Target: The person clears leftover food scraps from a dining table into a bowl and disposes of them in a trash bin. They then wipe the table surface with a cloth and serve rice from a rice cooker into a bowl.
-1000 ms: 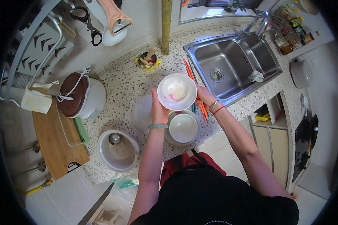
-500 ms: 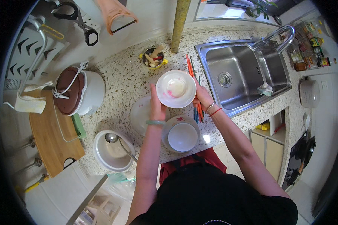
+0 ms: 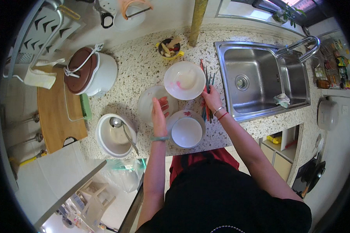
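Note:
A white bowl [image 3: 186, 80] with a pink mark inside stands on the counter. My left hand [image 3: 159, 112] is open below its left side, over a white plate [image 3: 146, 105], holding nothing. At the bowl's right rim, my right hand [image 3: 212, 100] reaches down with its fingers closed around chopsticks [image 3: 207, 75]. Some red and dark chopsticks show past the fingers; their lower ends emerge under the hand. Whether the thumb also touches the bowl rim is hard to tell. Nearer to me, a second white bowl [image 3: 187, 133] sits on a plate with a red flower pattern [image 3: 187, 113].
At right is a steel double sink [image 3: 241, 112] with a cloth [image 3: 282, 100]. Left stand a white pot with a ladle [image 3: 99, 136], a rice cooker [image 3: 105, 73] and a wooden board [image 3: 62, 128]. A small yellow-handled pot [image 3: 181, 53] and a post [image 3: 197, 23] stand behind.
My left hand has let go of the bowl and drawn back toward me, fingers apart. The bowl now rests on the counter. My right hand has shifted from the bowl onto the chopsticks. The view has shifted.

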The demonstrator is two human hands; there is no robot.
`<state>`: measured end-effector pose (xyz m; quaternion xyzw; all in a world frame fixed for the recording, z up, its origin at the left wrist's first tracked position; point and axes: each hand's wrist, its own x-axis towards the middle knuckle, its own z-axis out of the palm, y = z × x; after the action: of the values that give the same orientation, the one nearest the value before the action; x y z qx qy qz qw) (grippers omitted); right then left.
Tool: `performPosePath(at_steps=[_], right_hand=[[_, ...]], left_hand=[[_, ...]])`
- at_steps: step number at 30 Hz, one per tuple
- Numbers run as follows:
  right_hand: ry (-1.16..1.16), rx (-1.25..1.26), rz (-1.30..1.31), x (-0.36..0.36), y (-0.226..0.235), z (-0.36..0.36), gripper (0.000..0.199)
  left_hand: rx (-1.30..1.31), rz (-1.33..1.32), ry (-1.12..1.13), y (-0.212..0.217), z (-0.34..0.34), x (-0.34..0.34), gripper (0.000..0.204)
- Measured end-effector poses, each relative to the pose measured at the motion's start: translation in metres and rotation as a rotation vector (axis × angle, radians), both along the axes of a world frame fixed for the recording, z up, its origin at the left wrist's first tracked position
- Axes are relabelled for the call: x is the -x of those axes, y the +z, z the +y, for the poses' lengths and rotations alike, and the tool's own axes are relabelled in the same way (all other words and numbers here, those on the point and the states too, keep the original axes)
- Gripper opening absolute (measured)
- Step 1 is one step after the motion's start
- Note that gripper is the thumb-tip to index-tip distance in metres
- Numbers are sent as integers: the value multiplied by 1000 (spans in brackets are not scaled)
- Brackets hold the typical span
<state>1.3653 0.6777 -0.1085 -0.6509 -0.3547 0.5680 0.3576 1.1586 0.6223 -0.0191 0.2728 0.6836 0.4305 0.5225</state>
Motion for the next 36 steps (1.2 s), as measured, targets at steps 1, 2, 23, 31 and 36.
performPosePath(at_steps=[1,2,23,31,36], right_hand=[[18,-16,-44,3,-4,0,28],[68,3,-127,3,-7,1,30],[319,-252,-328,-1,13,-13,32],[-38,-286,34,-9,36,-9,56],[60,-197,162,5,84,-8,67]], left_hand=[[28,8,13,0,-5,2,73],[12,25,37,0,-7,1,70],[-335,86,45,-24,12,6,51],[-310,283,49,-25,-79,-17,53],[-198,165,248,-50,-118,-25,60]])
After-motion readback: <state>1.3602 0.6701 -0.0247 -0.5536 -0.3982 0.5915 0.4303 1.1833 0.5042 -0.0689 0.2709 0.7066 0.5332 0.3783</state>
